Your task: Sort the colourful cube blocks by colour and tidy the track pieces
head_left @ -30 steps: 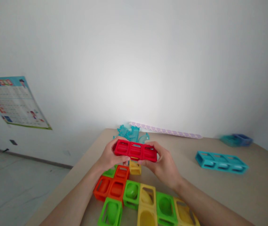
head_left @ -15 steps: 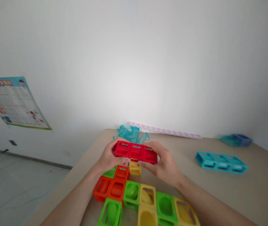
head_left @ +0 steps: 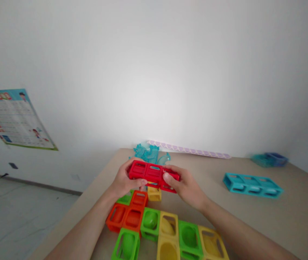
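Observation:
A long red block [head_left: 152, 172] with three hollow cells is held above the table by both hands. My left hand [head_left: 123, 180] grips its left end, fingers curled under and thumb on the near side. My right hand [head_left: 184, 186] grips its right end, thumb pressed on the top face. Just under the block a small yellow cube [head_left: 154, 194] stands on the table. Nearer to me lies a flat cluster of joined hollow blocks: orange [head_left: 128, 213], green [head_left: 150, 221] and yellow [head_left: 169, 231].
The beige table [head_left: 251, 216] runs to a white wall. A long turquoise block [head_left: 252, 185] lies at the right. Clear teal pieces [head_left: 150, 154] and a pale purple strip [head_left: 192, 149] sit by the wall. A blue and teal container [head_left: 270, 159] stands far right. A poster [head_left: 13, 121] hangs at left.
My right thumb has shifted onto the top of the red block and the block has tipped slightly, its right end lower. The view moved a little to the right.

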Demonstrator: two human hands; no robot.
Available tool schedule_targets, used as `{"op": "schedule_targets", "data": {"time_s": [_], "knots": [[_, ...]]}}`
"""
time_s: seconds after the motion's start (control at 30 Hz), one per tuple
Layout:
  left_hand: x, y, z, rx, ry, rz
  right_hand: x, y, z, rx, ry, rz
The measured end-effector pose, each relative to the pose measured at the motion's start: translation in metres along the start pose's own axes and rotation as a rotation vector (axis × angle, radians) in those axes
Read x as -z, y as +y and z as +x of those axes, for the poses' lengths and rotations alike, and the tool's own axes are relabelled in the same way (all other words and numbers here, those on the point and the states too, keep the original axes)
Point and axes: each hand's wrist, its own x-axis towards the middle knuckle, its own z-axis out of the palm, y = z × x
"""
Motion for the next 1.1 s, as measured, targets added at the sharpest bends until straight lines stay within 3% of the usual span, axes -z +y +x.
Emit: {"op": "schedule_targets", "data": {"time_s": [0.13, 0.3, 0.4, 0.5, 0.57, 0.93, 1.1], "knots": [[-0.002, 0.003, 0.0, -0.005, -0.007, 0.01, 0.0, 0.004, 0.003, -0.211, -0.146, 0.224], [-0.002, 0.003, -0.001, 0.003, -0.022, 0.016, 0.0, 0.008, 0.005, -0.34, -0.164, 0.363], [-0.001, 0.002, -0.001, -0.014, -0.013, 0.02, 0.004, 0.004, 0.003, -0.186, -0.101, 0.233], [0.0, 0.001, -0.001, -0.031, -0.002, 0.04, 0.01, -0.002, 0.001, 0.134, 0.007, -0.118], [0.0, 0.0, -0.001, -0.035, -0.002, 0.055, 0.012, -0.006, 0.0, 0.253, 0.022, -0.317], [0.001, 0.0, 0.001, -0.038, 0.018, 0.133, 0.011, -0.003, -0.001, 0.33, 0.05, -0.486], [-0.004, 0.003, 0.003, -0.055, -0.109, 0.087, 0.009, -0.004, -0.001, 0.339, 0.098, -0.541]]}}
